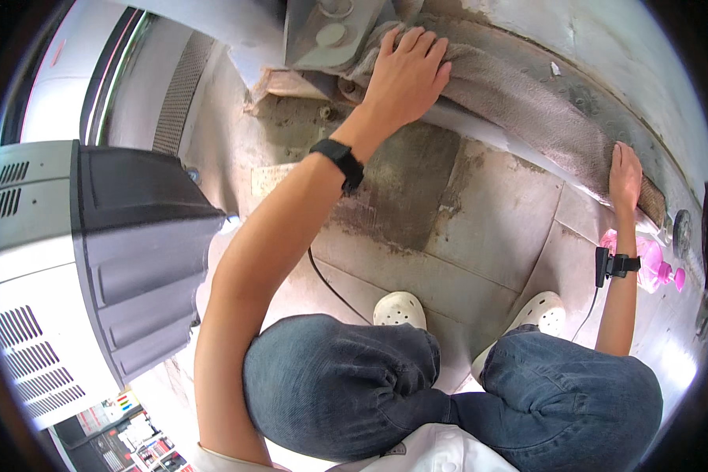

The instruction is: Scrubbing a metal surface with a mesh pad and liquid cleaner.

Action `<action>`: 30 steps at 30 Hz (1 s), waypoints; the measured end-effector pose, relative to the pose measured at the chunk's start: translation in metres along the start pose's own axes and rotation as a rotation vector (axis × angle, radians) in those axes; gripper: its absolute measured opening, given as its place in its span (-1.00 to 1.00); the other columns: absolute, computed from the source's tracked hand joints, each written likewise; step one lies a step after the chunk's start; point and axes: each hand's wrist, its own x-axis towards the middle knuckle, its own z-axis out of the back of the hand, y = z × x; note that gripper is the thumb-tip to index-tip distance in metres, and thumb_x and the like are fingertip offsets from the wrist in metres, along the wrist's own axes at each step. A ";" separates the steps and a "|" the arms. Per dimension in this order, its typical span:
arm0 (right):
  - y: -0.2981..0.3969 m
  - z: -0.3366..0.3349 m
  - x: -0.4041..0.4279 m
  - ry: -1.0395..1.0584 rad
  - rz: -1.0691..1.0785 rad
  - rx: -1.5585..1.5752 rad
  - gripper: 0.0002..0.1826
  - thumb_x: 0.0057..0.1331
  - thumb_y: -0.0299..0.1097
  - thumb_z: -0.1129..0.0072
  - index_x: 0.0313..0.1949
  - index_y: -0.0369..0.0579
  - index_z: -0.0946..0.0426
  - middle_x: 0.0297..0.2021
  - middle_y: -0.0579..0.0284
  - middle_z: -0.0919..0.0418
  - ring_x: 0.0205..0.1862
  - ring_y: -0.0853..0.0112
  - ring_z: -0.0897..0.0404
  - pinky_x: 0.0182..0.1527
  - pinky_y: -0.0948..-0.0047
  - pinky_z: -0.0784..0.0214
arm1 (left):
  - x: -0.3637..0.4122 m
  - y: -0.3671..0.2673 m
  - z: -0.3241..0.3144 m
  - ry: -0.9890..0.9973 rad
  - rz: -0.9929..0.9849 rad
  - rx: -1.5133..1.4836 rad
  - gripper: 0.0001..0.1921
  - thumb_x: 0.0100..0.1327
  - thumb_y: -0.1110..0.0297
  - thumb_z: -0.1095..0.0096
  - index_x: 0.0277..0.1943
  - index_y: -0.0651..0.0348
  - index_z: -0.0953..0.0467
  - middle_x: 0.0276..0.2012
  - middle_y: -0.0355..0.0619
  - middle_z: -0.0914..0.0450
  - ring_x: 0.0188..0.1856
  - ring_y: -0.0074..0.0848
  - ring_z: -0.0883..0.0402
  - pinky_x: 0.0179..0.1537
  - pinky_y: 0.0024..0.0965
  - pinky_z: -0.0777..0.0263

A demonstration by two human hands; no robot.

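A long greyish-brown towel point(519, 97) lies stretched along a low ledge in front of me. Over its left part rests my left hand point(410, 74), palm down, with the fingers somewhat spread. My right hand point(625, 177) lies on the towel near its right end, its fingers close together; whether they pinch the fabric is hidden. The ledge's treadplate-like metal surface point(602, 109) shows behind the towel. A metal box-like part point(330, 47) with a pale round knob stands just left of my left hand.
A pink plastic bottle point(652, 265) stands beside my right wrist. A large grey-and-black vented machine point(141, 236) occupies the left. Stained floor tiles point(495, 194) lie below the ledge. A black cable point(333, 283) runs near my shoe. A compartmented case point(135, 442) sits at lower left.
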 end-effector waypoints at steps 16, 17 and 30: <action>0.036 0.021 -0.009 -0.042 0.028 -0.043 -0.68 0.57 -0.25 0.04 0.08 -0.18 -0.57 0.02 -0.02 -0.64 0.12 0.01 -0.57 0.25 0.10 -0.34 | -0.014 -0.001 0.017 -0.094 0.074 -0.308 -0.70 0.35 0.39 -0.44 0.10 0.18 -0.61 0.11 -0.07 -0.56 0.14 -0.14 -0.54 0.18 -0.10 -0.41; 0.035 0.019 -0.008 -0.062 0.036 -0.038 -0.69 0.56 -0.25 0.04 0.07 -0.18 -0.57 0.01 -0.02 -0.65 0.12 0.01 -0.57 0.24 0.10 -0.34 | -0.015 0.000 0.019 -0.131 0.072 -0.297 -0.68 0.34 0.42 -0.45 0.13 0.18 -0.61 0.14 -0.05 -0.53 0.14 -0.11 -0.53 0.18 -0.10 -0.43; 0.035 0.016 -0.009 -0.105 0.027 0.010 -0.68 0.56 -0.22 0.00 0.07 -0.16 -0.59 -0.01 -0.02 -0.66 0.13 -0.01 -0.57 0.25 0.10 -0.35 | -0.030 -0.008 0.024 -0.241 0.206 -0.288 -0.88 0.45 0.57 -0.26 -0.05 0.18 -0.68 -0.07 -0.07 -0.65 -0.06 -0.27 -0.61 -0.04 -0.21 -0.50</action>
